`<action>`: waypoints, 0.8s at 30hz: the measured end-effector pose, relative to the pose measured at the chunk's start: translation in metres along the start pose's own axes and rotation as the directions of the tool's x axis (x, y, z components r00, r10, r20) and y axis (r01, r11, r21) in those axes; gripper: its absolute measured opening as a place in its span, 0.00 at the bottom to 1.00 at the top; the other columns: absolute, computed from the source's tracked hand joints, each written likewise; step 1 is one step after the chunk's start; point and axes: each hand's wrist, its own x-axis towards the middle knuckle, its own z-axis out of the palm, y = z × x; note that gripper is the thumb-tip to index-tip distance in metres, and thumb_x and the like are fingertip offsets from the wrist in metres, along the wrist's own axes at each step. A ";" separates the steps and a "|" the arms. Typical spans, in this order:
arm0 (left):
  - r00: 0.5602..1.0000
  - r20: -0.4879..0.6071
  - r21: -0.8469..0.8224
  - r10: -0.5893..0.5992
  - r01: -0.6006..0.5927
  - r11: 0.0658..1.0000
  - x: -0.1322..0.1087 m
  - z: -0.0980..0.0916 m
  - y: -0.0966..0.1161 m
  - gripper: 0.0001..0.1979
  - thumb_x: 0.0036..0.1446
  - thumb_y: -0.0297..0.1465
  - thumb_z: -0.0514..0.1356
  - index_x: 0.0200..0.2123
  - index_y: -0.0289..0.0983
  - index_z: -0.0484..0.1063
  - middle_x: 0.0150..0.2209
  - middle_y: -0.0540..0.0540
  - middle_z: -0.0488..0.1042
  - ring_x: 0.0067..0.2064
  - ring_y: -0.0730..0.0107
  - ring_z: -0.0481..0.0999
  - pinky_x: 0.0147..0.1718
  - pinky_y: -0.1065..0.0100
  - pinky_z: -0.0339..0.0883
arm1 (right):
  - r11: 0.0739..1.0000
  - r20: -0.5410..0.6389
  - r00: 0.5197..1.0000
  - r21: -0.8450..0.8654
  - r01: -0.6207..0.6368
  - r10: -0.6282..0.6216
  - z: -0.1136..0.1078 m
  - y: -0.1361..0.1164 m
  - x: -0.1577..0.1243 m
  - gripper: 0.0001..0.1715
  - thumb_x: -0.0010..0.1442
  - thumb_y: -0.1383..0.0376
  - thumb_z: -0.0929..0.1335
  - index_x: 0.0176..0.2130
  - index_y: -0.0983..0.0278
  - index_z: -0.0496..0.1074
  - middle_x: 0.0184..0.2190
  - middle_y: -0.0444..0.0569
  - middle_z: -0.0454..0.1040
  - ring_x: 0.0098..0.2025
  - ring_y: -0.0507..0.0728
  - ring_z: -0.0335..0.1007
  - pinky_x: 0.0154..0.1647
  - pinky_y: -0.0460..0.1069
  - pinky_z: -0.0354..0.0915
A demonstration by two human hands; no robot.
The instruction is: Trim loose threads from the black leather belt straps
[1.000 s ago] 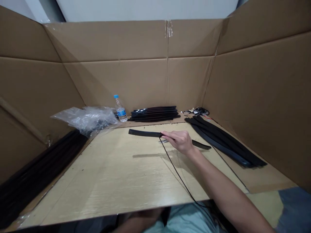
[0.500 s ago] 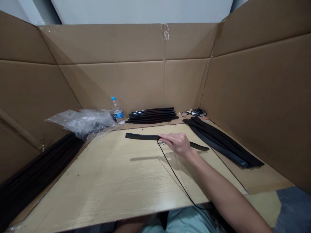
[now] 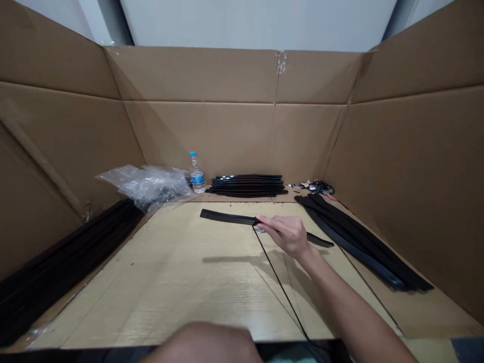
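Note:
My right hand point(image 3: 287, 234) is closed around the middle of a long, slightly curved black strip point(image 3: 227, 218), holding it above the tabletop. One end sticks out to the left of my fingers, the other to the right behind my wrist. From near my fingertips a thin black cord point(image 3: 278, 277) runs down taut to the table's front edge. A small shiny piece point(image 3: 259, 230) shows just under my fingers, too small to make out. At the bottom edge a blurred limb point(image 3: 212, 343) appears, probably my left arm; my left hand itself is out of sight.
Tall cardboard walls point(image 3: 238, 131) enclose the table point(image 3: 170, 282). Black strips lie in a back stack point(image 3: 247, 185), a right pile point(image 3: 363, 242) and a left pile point(image 3: 71, 257). Clear plastic bags point(image 3: 151, 184), a water bottle point(image 3: 197, 176) and tangled cords point(image 3: 320, 187) are at the back.
The view has shifted, so the scene sits farther right. My right hand keeps its grip on the strip and cord. The blurred limb has risen at the bottom edge.

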 end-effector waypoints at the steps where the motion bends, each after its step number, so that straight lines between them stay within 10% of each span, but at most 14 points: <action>1: 1.000 -0.011 -0.036 0.007 -0.008 0.999 0.002 -0.015 0.003 0.08 0.61 0.37 0.58 0.41 0.43 0.73 0.40 0.48 0.76 0.36 0.71 0.75 0.34 0.67 0.72 | 1.000 -0.015 1.000 0.011 0.010 -0.010 -0.002 -0.002 0.004 0.13 0.65 0.62 0.66 0.43 0.63 0.79 0.23 0.46 0.81 0.20 0.49 0.73 0.22 0.43 0.63; 3: 0.976 -0.192 -0.270 -0.100 0.045 0.962 0.014 -0.046 0.006 0.06 0.59 0.35 0.60 0.39 0.41 0.71 0.34 0.50 0.76 0.32 0.71 0.75 0.30 0.69 0.71 | 0.999 -0.052 0.998 0.034 0.028 -0.027 -0.004 -0.006 0.015 0.13 0.65 0.62 0.66 0.44 0.63 0.78 0.22 0.46 0.81 0.20 0.50 0.73 0.23 0.44 0.64; 6: 0.741 -0.612 -0.502 -0.275 -0.096 0.859 0.043 -0.084 0.003 0.16 0.52 0.33 0.66 0.44 0.38 0.69 0.42 0.45 0.74 0.42 0.66 0.74 0.40 0.66 0.69 | 0.996 -0.127 0.991 0.070 0.062 -0.053 -0.006 -0.009 0.034 0.12 0.64 0.64 0.67 0.46 0.63 0.77 0.27 0.48 0.82 0.23 0.51 0.76 0.26 0.44 0.68; 12: 0.588 -0.782 -0.544 -0.204 -0.486 0.684 0.084 -0.121 0.007 0.13 0.50 0.32 0.68 0.39 0.34 0.74 0.33 0.45 0.77 0.36 0.68 0.76 0.42 0.65 0.68 | 0.992 -0.257 0.963 0.075 0.106 -0.083 -0.011 -0.007 0.071 0.11 0.62 0.66 0.68 0.45 0.62 0.77 0.21 0.44 0.79 0.17 0.50 0.70 0.19 0.44 0.65; 19: 0.627 -0.736 -0.660 -0.256 -0.582 0.475 0.094 -0.147 0.034 0.11 0.45 0.31 0.71 0.30 0.33 0.74 0.21 0.52 0.70 0.22 0.80 0.65 0.17 0.79 0.55 | 0.995 -0.402 0.914 0.058 0.080 -0.050 -0.029 -0.008 0.094 0.15 0.59 0.71 0.70 0.45 0.59 0.77 0.28 0.46 0.83 0.20 0.51 0.74 0.23 0.44 0.69; 24: 0.530 -0.838 -0.487 -0.127 -0.624 0.611 0.104 -0.152 0.037 0.07 0.51 0.31 0.67 0.30 0.34 0.73 0.27 0.51 0.71 0.27 0.81 0.66 0.27 0.80 0.61 | 0.985 -0.469 0.871 0.150 -0.088 0.150 -0.028 -0.005 0.097 0.16 0.57 0.69 0.72 0.46 0.60 0.76 0.29 0.46 0.83 0.19 0.51 0.73 0.22 0.45 0.70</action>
